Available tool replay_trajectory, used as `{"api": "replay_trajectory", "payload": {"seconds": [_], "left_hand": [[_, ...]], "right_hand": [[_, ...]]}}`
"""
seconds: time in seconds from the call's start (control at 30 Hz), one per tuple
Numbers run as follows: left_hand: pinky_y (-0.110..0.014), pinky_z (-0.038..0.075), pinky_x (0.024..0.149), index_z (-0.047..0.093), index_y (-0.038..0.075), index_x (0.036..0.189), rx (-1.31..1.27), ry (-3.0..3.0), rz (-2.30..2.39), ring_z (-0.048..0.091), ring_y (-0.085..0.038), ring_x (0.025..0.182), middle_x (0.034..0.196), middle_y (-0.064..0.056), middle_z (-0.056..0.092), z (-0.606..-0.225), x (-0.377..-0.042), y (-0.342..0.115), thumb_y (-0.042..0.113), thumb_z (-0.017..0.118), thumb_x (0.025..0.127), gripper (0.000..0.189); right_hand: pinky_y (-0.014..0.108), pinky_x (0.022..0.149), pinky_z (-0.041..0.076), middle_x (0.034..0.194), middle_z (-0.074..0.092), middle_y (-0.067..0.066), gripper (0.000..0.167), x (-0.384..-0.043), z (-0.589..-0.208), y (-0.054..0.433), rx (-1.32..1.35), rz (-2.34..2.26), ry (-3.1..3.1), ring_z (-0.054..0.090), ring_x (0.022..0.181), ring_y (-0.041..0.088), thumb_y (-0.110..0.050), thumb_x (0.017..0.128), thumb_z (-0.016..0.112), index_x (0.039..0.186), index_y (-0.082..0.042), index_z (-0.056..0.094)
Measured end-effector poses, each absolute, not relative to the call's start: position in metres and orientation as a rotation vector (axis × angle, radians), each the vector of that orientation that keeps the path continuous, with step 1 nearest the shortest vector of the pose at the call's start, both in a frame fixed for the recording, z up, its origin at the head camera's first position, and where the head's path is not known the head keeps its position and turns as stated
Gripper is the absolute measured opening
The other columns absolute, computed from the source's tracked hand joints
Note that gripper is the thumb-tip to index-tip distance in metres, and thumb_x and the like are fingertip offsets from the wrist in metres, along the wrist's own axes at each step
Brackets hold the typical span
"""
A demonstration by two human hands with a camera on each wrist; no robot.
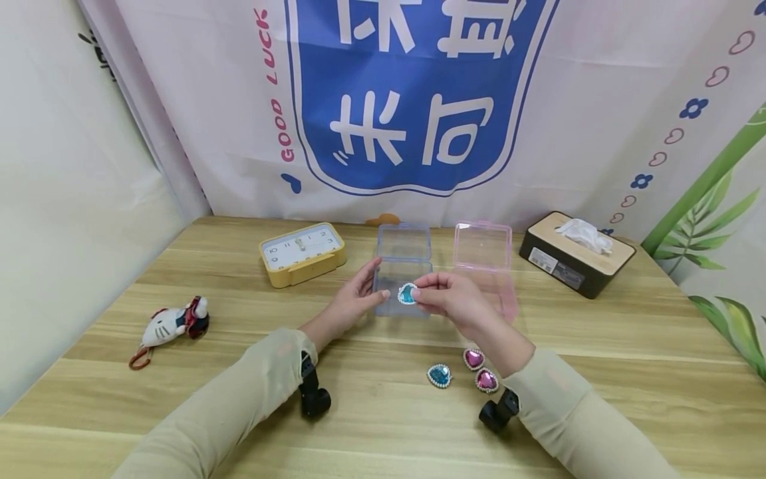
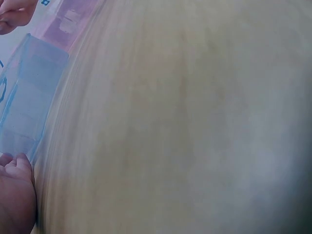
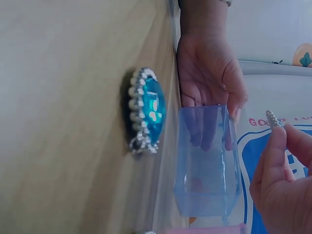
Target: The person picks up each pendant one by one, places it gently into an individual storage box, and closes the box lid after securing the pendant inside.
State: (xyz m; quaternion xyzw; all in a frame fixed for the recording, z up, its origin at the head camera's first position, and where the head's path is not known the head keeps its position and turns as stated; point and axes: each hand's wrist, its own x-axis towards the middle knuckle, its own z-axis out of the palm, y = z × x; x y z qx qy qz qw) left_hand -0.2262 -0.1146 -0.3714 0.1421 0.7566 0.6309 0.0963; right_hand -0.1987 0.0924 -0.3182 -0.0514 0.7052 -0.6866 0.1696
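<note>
A blue heart gem with a pearly rim (image 1: 407,293) is pinched between thumb and fingers of my right hand (image 1: 456,301), above the clear blue plastic box (image 1: 402,307). The box stands with its lid raised at the back. My left hand (image 1: 350,303) grips the box's left side, thumb at the rim and fingers along the outer wall; in the right wrist view the left hand (image 3: 207,73) shows through the plastic. A second blue heart gem (image 1: 439,376) lies on the table near two pink heart gems (image 1: 487,380), below my right forearm.
An open pink plastic box (image 1: 507,293) stands right of the blue one, partly behind my right hand. A yellow clock (image 1: 303,254) and a tissue box (image 1: 577,253) sit toward the back. At left lies a plush toy with a clip (image 1: 176,324).
</note>
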Motion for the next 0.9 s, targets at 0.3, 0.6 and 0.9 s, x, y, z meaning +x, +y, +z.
{"api": "replay_trajectory", "payload": {"seconds": [0.3, 0.6, 0.9], "left_hand": [[-0.036, 0.019, 0.115, 0.013, 0.012, 0.149, 0.393, 2.210, 1.837, 0.016, -0.028, 0.141, 0.155, -0.010, 0.009, -0.357, -0.219, -0.116, 0.010, 0.058, 0.090, 0.074], [-0.035, 0.022, 0.114, 0.016, 0.017, 0.149, 0.405, 2.257, 1.832, 0.019, -0.025, 0.140, 0.155, -0.006, 0.012, -0.371, -0.226, -0.117, 0.015, 0.059, 0.090, 0.074], [-0.036, 0.022, 0.114, 0.016, 0.015, 0.149, 0.421, 2.262, 1.850, 0.019, -0.026, 0.140, 0.155, -0.007, 0.012, -0.374, -0.228, -0.116, 0.013, 0.059, 0.089, 0.074]], "right_hand": [[0.016, 0.072, 0.055, 0.086, 0.059, 0.003, 0.026, -0.209, -0.314, 0.080, -0.071, -2.003, 2.018, 0.060, 0.074, 0.009, 0.001, 0.084, 0.063, 0.107, 0.008, 0.055], [0.018, 0.073, 0.055, 0.087, 0.059, 0.005, 0.025, -0.219, -0.311, 0.072, -0.013, -1.945, 2.108, 0.062, 0.080, 0.015, 0.001, 0.085, 0.062, 0.108, 0.007, 0.056], [0.021, 0.074, 0.056, 0.092, 0.061, 0.011, 0.023, -0.225, -0.311, 0.063, 0.019, -1.854, 2.199, 0.064, 0.082, 0.019, 0.004, 0.084, 0.061, 0.107, 0.009, 0.058]]}}
